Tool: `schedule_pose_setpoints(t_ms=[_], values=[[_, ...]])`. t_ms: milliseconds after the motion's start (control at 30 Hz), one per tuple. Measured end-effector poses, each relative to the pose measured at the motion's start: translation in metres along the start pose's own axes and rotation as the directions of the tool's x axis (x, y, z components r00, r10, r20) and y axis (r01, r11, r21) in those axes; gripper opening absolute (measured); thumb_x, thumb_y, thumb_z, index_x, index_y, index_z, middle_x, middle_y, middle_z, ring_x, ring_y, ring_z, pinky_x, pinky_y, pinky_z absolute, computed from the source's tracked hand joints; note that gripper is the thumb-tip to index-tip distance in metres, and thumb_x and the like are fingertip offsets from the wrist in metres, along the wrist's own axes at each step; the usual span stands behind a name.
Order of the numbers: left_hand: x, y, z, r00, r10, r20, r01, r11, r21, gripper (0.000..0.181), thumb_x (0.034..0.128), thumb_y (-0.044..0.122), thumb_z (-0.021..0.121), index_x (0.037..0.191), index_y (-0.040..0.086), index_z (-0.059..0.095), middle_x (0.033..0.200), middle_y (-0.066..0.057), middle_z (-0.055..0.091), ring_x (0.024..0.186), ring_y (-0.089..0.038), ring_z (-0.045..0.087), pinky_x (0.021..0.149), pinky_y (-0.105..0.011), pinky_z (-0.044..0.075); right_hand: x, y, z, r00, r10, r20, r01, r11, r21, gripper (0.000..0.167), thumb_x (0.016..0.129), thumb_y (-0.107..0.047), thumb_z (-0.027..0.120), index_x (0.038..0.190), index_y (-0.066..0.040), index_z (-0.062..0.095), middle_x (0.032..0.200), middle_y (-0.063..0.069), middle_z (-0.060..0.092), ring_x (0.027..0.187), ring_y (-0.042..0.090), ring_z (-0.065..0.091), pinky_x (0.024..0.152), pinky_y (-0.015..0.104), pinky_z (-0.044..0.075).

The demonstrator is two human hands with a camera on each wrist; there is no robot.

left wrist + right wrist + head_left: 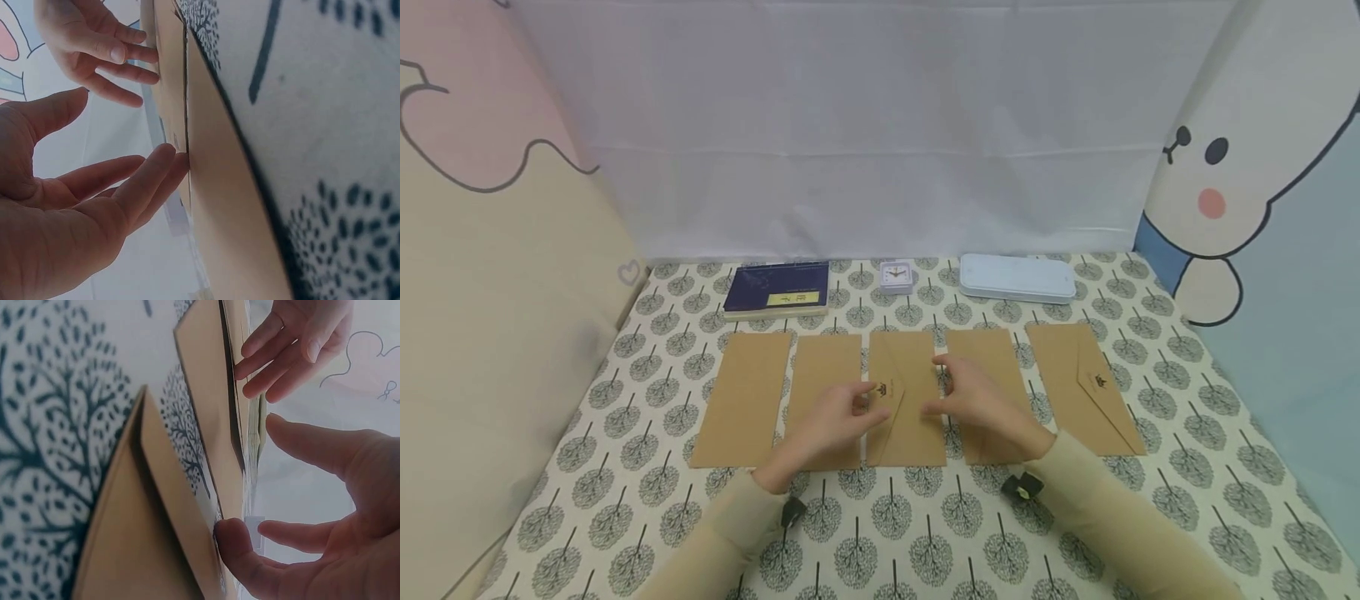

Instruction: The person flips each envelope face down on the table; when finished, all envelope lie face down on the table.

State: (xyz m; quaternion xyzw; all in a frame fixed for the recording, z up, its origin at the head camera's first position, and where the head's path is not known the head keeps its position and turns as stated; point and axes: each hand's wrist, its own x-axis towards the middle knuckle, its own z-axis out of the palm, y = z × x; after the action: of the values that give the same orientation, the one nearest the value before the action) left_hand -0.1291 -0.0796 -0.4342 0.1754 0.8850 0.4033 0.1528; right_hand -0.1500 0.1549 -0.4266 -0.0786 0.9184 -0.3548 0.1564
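Note:
Several brown paper envelopes lie in a row on the patterned cloth. The middle envelope [921, 358] has its pointed flap and a small dark crown print facing up. My left hand [835, 414] is over the second envelope from the left [827, 362] and the middle one's left edge, fingers loosely bent around nothing. On the other side, my right hand [976, 396] is over the fourth envelope [996, 354], thumb and fingers apart. Both wrist views show fingertips close to the paper; whether they touch it I cannot tell. Neither hand grips anything.
Outer envelopes lie at the far left [737, 404] and far right [1067, 358]. Behind the row are a dark blue book [767, 283], a small white clock [897, 277] and a pale blue case [1017, 277]. Curtains [880, 125] hang around the table.

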Motion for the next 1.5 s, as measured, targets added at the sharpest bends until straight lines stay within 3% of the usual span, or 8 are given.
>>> schedule_pose_setpoints(t_ms=[200, 433, 533, 700, 900, 1000, 1133, 1500], values=[[0.003, 0.001, 0.000, 1.000, 0.023, 0.010, -0.023, 0.999, 0.028, 0.057, 0.0912, 0.032, 0.065, 0.132, -0.005, 0.052, 0.115, -0.022, 0.061, 0.101, -0.032, 0.061, 0.085, -0.043, 0.050, 0.001, -0.001, 0.000, 1.000, 0.022, -0.008, -0.022, 1.000, 0.009, 0.089, 0.069, -0.025, 0.086, 0.140, 0.003, 0.040, 0.086, 0.008, 0.059, 0.070, 0.021, 0.055, 0.057, 0.032, 0.050], [0.007, 0.003, 0.001, 0.998, 0.053, 0.038, -0.056, 0.995, 0.081, 0.029, 0.0910, 0.029, 0.066, 0.103, 0.003, 0.064, 0.080, -0.010, 0.060, 0.067, -0.017, 0.053, 0.057, -0.031, 0.046, 0.003, -0.002, 0.000, 0.997, 0.058, -0.047, -0.058, 0.998, -0.019, 0.087, 0.069, -0.030, 0.085, 0.138, 0.002, 0.043, 0.121, 0.021, 0.058, 0.108, 0.034, 0.055, 0.091, 0.046, 0.046], [0.008, 0.002, 0.001, 0.997, 0.061, 0.054, -0.066, 0.993, 0.097, 0.023, 0.0912, 0.030, 0.065, 0.086, 0.009, 0.058, 0.065, -0.005, 0.046, 0.055, -0.012, 0.038, 0.047, -0.026, 0.033, 0.003, -0.003, 0.000, 0.996, 0.073, -0.053, -0.074, 0.997, -0.013, 0.086, 0.069, -0.031, 0.085, 0.137, 0.001, 0.044, 0.119, 0.020, 0.059, 0.106, 0.033, 0.056, 0.090, 0.046, 0.046], [0.007, 0.002, 0.003, 0.996, 0.059, 0.070, -0.066, 0.992, 0.105, 0.029, 0.0911, 0.032, 0.065, 0.079, 0.008, 0.054, 0.061, -0.002, 0.040, 0.051, -0.010, 0.033, 0.046, -0.024, 0.029, 0.003, -0.002, 0.001, 0.995, 0.085, -0.061, -0.085, 0.996, -0.008, 0.083, 0.070, -0.032, 0.084, 0.136, 0.002, 0.046, 0.119, 0.019, 0.058, 0.107, 0.032, 0.054, 0.090, 0.045, 0.046], [0.005, 0.004, 0.005, 0.997, 0.018, 0.069, -0.024, 0.995, 0.094, 0.037, 0.0904, 0.033, 0.065, 0.112, 0.003, 0.064, 0.060, 0.000, 0.040, 0.050, -0.009, 0.035, 0.043, -0.025, 0.030, 0.004, 0.001, 0.001, 0.995, 0.090, -0.046, -0.087, 0.995, 0.052, 0.085, 0.070, -0.028, 0.084, 0.136, 0.007, 0.042, 0.123, 0.024, 0.055, 0.111, 0.036, 0.053, 0.094, 0.047, 0.044], [0.004, 0.005, 0.004, 0.998, 0.010, 0.066, -0.015, 0.997, 0.079, 0.033, 0.0906, 0.032, 0.065, 0.106, 0.004, 0.064, 0.061, -0.001, 0.041, 0.051, -0.010, 0.035, 0.044, -0.025, 0.031, 0.005, 0.006, 0.001, 0.996, 0.088, -0.035, -0.085, 0.994, 0.072, 0.083, 0.071, -0.026, 0.083, 0.135, 0.008, 0.043, 0.118, 0.022, 0.058, 0.105, 0.034, 0.055, 0.091, 0.045, 0.046], [0.004, 0.006, 0.003, 0.998, 0.011, 0.056, -0.014, 0.999, 0.051, 0.027, 0.0911, 0.031, 0.064, 0.083, 0.006, 0.057, 0.062, -0.003, 0.041, 0.052, -0.010, 0.036, 0.045, -0.025, 0.031, 0.008, 0.013, 0.000, 0.999, 0.049, -0.007, -0.047, 0.990, 0.133, 0.070, 0.076, -0.016, 0.079, 0.132, 0.010, 0.046, 0.105, 0.015, 0.061, 0.093, 0.028, 0.058, 0.081, 0.038, 0.051], [0.014, 0.004, 0.005, 0.999, 0.044, 0.028, -0.046, 0.998, 0.048, 0.020, 0.0907, 0.028, 0.064, 0.083, 0.010, 0.060, 0.060, -0.002, 0.045, 0.047, -0.008, 0.038, 0.041, -0.024, 0.035, 0.005, 0.023, -0.004, 0.995, -0.100, 0.022, 0.087, 0.943, 0.322, 0.059, 0.083, 0.008, 0.059, 0.137, 0.014, 0.037, 0.105, 0.020, 0.061, 0.093, 0.030, 0.061, 0.072, 0.033, 0.053]])
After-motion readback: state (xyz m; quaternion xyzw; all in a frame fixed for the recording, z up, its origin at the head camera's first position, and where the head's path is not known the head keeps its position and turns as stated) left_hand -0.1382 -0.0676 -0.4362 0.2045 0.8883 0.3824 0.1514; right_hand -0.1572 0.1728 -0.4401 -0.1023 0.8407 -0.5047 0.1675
